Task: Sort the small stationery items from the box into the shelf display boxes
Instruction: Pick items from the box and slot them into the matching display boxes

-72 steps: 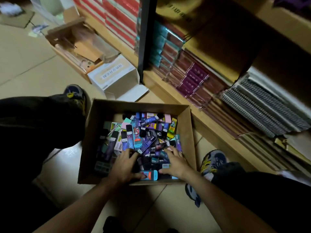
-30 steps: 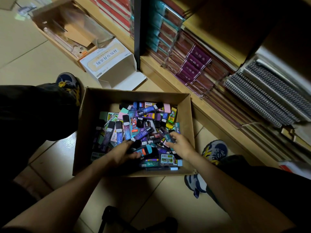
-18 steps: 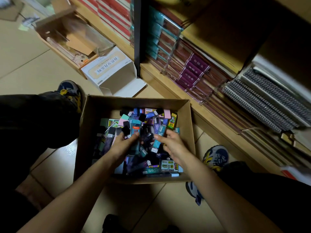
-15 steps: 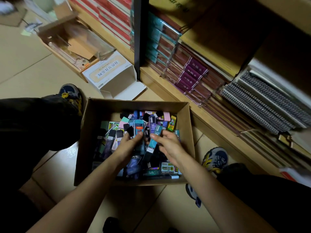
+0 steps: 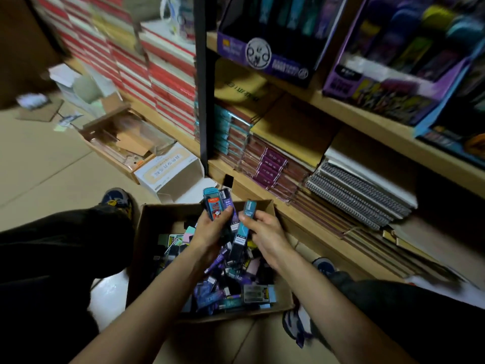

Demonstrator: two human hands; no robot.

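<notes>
Stationery packs (image 5: pixel 231 287), small and slim, mixed colours: the loose lot lies heaped every which way in the open cardboard box (image 5: pixel 147 232) on the floor between the person's feet. Lifted out, held above the box's far end: a teal-capped pack (image 5: pixel 212 206) with a red label and a purple pack (image 5: pixel 227 204) side by side, both gripped in the left hand (image 5: pixel 210 235), fingers curled round their lower halves (more packs may sit behind them; cannot tell). Just beside, nearly touching: one teal pack (image 5: pixel 245 219), pinched between thumb and fingertips of the right hand (image 5: pixel 266 232) at about its middle. All three stand close to upright, long axes running from the palms up and away, top ends pointing toward the shelving, the teal pack leaning slightly right. Destination, judged: the purple display box (image 5: pixel 265 57) on the upper shelf board (image 5: pixel 367 111), with a lilac display box (image 5: pixel 388 82) further right; contents of both blurred. The deciding relation: the display boxes lie above and to the right of both grips, well apart from them, and the right hand is the nearer. Its pack already points that way, so a reach up and rightward, top end leading, looks the likely call, once the matching box is picked.
</notes>
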